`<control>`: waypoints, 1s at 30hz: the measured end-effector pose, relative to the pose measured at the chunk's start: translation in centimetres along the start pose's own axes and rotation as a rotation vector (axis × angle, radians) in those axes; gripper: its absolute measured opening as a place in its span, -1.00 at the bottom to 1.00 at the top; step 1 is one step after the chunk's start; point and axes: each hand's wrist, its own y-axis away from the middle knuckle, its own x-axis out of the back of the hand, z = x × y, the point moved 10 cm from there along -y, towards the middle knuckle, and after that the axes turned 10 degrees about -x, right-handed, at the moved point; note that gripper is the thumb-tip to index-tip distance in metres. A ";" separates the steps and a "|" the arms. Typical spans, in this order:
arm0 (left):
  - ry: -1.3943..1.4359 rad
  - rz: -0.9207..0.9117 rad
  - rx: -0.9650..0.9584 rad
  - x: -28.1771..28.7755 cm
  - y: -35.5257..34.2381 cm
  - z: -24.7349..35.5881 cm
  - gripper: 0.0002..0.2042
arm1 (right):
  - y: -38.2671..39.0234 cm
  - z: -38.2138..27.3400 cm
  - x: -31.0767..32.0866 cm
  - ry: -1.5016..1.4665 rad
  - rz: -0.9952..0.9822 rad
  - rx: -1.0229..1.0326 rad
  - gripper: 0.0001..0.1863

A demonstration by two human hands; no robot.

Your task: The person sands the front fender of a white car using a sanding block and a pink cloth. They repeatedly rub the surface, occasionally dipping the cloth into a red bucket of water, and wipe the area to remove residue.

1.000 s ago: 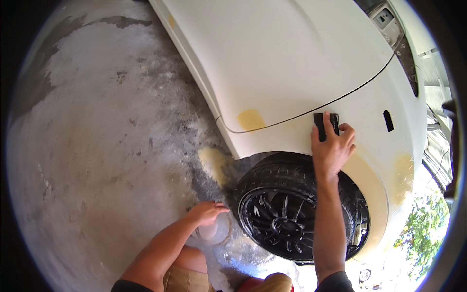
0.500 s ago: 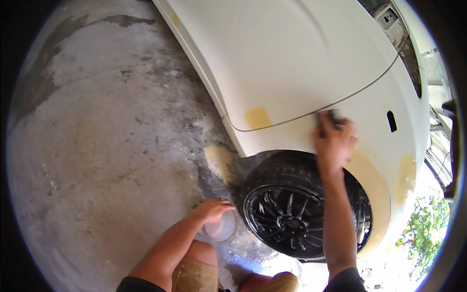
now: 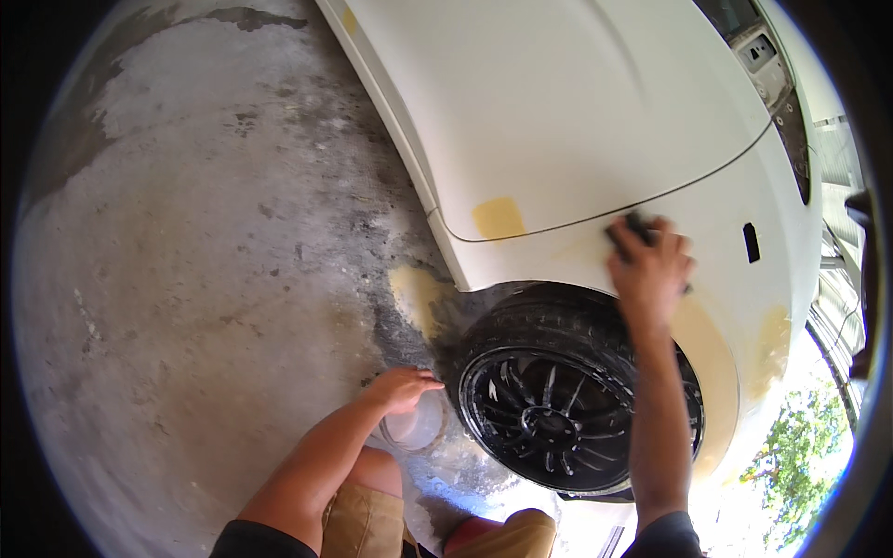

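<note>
The right hand (image 3: 653, 279) had shifted slightly rightward along the white car's body panel (image 3: 553, 263) since half a second earlier, its fingers clasped around a black block (image 3: 638, 225), blurred right of center in the frame. From where I stood, the left hand (image 3: 402, 391), lower center, appeared over a translucent tub (image 3: 416, 430) beside the spoked black wheel (image 3: 549, 428); its grip I couldn't tell.

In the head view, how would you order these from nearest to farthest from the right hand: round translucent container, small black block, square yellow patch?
1. Small black block: held in the right hand.
2. Square yellow patch: on the white car, left.
3. Round translucent container: lower left, farthest.
</note>
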 end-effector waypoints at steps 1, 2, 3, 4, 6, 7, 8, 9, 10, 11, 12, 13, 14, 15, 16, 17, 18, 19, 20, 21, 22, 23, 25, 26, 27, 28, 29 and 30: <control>0.016 -0.037 0.002 -0.4 0.0 0.0 -0.30 | 1.0 -1.6 -1.9 -0.027 -0.129 0.157 -0.50; 0.006 -0.046 0.002 -0.5 0.0 -0.1 -0.30 | 1.9 -3.2 -2.6 -0.024 -0.182 0.310 -0.51; -0.016 -0.082 0.002 -0.9 0.1 -0.1 -0.30 | 3.1 -4.7 -3.2 -0.031 -0.240 0.477 -0.52; 0.003 -0.055 0.009 -0.7 0.1 -0.2 -0.30 | 2.5 -3.2 -3.6 -0.011 -0.293 0.362 -0.51; 0.010 -0.007 0.013 -0.4 0.2 -0.3 -0.30 | 1.6 -1.1 -3.2 -0.027 -0.260 0.133 -0.51; 0.010 -0.012 0.022 -0.5 0.3 -0.5 -0.30 | 1.4 0.1 -2.6 -0.049 -0.185 0.007 -0.52; 0.011 -0.002 0.004 -0.5 0.3 -0.3 -0.30 | 1.5 1.4 -1.9 -0.061 -0.110 -0.115 -0.52; 0.000 0.049 -0.043 0.0 0.1 0.1 -0.30 | 2.7 -1.3 -3.0 -0.067 -0.130 0.146 -0.53; 0.002 0.008 -0.029 -0.4 0.1 -0.1 -0.31 | 4.0 -2.1 -4.9 -0.065 -0.259 0.228 -0.56; -0.008 0.008 -0.037 -0.3 0.0 0.0 -0.32 | 4.9 -2.1 -6.3 -0.027 -0.318 0.241 -0.59; -0.048 -0.069 -0.008 -0.8 -0.1 -0.4 -0.33 | 5.0 -2.2 -5.8 -0.031 -0.334 0.263 -0.61; -0.019 -0.011 -0.029 -0.2 -0.2 0.0 -0.33 | 5.1 -2.9 -4.8 -0.067 -0.322 0.360 -0.63; -0.007 -0.030 -0.003 -0.3 -0.3 -0.2 -0.33 | 3.5 -0.2 -2.4 -0.075 -0.165 0.158 -0.60; 0.006 -0.051 0.034 -0.4 -0.2 -0.4 -0.33 | 2.6 2.8 0.7 -0.121 0.044 -0.038 -0.58; 0.005 -0.042 0.040 -0.1 -0.3 -0.3 -0.33 | 2.7 3.0 1.5 -0.083 0.127 -0.056 -0.58; 0.013 -0.048 0.032 -0.1 -0.4 -0.2 -0.33 | 3.3 2.2 0.7 -0.079 0.081 -0.027 -0.59; 0.016 -0.062 0.017 -0.1 -0.4 0.0 -0.32 | 4.1 1.2 -0.2 -0.078 0.034 0.016 -0.60; -0.013 -0.038 0.008 0.3 -0.5 0.0 -0.33 | 4.8 -1.3 -2.8 -0.125 -0.140 0.181 -0.62; -0.028 -0.023 -0.012 0.5 -0.6 0.2 -0.34 | 5.6 -2.8 -3.2 -0.068 -0.169 0.362 -0.63; -0.057 -0.103 -0.016 -0.2 -0.6 0.1 -0.35 | 7.4 -4.3 -3.5 -0.016 -0.210 0.594 -0.62; -0.055 -0.030 -0.030 0.6 -0.7 0.2 -0.34 | 6.6 -1.4 -2.2 -0.079 -0.175 0.460 -0.63; -0.043 -0.029 -0.006 0.5 -0.5 -0.1 -0.34 | 5.1 2.9 0.1 -0.190 -0.229 0.171 -0.60; -0.023 -0.038 0.015 0.1 -0.4 -0.3 -0.33 | 5.7 9.8 5.3 0.017 0.081 -0.102 -0.50; -0.023 -0.027 0.011 0.1 -0.4 -0.2 -0.32 | 5.4 9.5 5.2 0.067 0.146 -0.108 -0.51; -0.029 -0.020 -0.020 0.0 -0.4 0.1 -0.31 | 5.8 9.2 5.3 0.125 0.224 -0.130 -0.53; -0.002 -0.043 0.014 -0.2 -0.3 -0.2 -0.31 | 6.5 8.8 5.7 0.181 0.327 -0.168 -0.54; 0.026 -0.040 0.034 -0.3 -0.3 -0.3 -0.31 | 5.8 6.0 3.4 0.174 0.266 -0.067 -0.52; 0.041 -0.048 0.039 -0.4 -0.3 -0.4 -0.31 | 5.3 3.1 0.4 0.136 0.025 0.101 -0.51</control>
